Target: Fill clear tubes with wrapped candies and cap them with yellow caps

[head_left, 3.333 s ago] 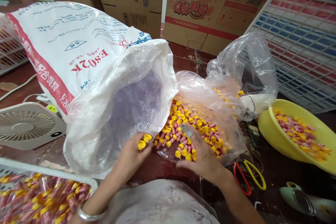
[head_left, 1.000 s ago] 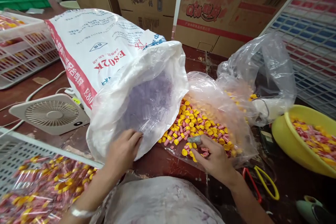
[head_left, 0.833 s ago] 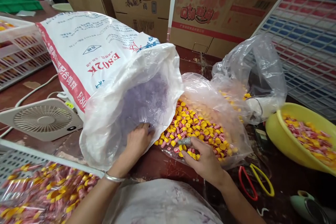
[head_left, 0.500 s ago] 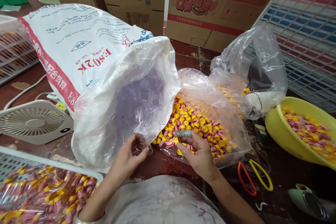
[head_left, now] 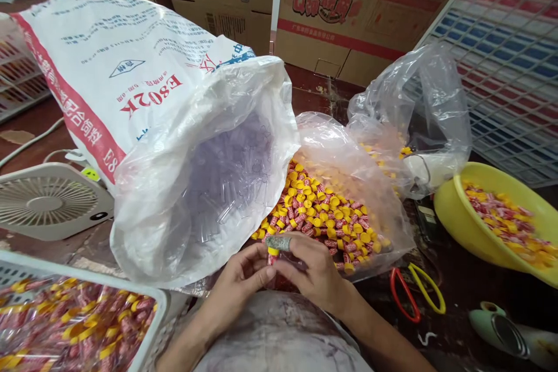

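My left hand (head_left: pixel 246 273) and my right hand (head_left: pixel 307 264) meet in front of my body. Between their fingertips is a small piece with a yellow cap (head_left: pixel 273 251) and a red-and-white part below it. My left fingers are closed round its lower end, where a clear tube is mostly hidden. The right thumb and fingers pinch the cap; grey-green tape wraps one right finger. Behind my left hand lies a white sack (head_left: pixel 148 186), its mouth open on clear tubes (head_left: pixel 226 206). Beyond my right hand, many yellow-capped pieces (head_left: pixel 309 197) spill from a clear plastic bag (head_left: pixel 375 203).
A white basket (head_left: pixel 163 302) of filled tubes stands at the lower left, below a fan (head_left: pixel 47 203). On the right are a yellow bowl (head_left: pixel 449 203), scissors (head_left: pixel 405 296) and a green tape dispenser (head_left: pixel 497 328). Cardboard boxes (head_left: pixel 331 40) and a white rack (head_left: pixel 501 99) stand behind.
My hands have come together from apart. My right hand has moved left and down with the yellow-capped piece, and my left hand has moved right, away from the sack's mouth.
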{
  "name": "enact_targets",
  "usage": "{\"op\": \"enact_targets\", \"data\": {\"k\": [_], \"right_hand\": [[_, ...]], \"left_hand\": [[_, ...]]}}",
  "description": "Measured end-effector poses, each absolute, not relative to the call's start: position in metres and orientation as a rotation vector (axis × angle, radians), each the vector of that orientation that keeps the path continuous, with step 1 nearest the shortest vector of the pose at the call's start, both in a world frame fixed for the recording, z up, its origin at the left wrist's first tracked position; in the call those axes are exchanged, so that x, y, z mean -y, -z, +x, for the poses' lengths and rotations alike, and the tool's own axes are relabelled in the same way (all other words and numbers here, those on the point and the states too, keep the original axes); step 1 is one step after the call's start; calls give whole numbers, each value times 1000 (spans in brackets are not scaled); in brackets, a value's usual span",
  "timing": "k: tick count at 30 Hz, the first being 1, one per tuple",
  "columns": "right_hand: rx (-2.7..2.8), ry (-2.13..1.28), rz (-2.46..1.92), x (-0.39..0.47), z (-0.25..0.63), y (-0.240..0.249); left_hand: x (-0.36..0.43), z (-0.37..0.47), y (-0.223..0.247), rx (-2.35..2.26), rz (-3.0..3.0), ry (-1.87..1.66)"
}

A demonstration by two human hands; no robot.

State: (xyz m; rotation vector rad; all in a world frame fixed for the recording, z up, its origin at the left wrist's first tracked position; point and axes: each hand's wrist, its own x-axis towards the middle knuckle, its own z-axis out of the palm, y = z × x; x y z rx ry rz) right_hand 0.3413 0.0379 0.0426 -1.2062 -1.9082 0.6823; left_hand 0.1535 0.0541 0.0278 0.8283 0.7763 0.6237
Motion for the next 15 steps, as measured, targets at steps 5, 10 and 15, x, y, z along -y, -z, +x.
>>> {"op": "enact_targets", "data": {"k": [5, 10, 15], "right_hand": [[2138, -317, -1114, -37, 332, -26], [2115, -318, -1177, -36, 323, -13], [2186, -313, -1428, -40, 366, -25]], "left_hand": [[-53, 164, -24, -719, 651, -685], [-58, 165, -19, -817, 696, -555], [-93, 147, -19, -1338, 1534, -568]]}}
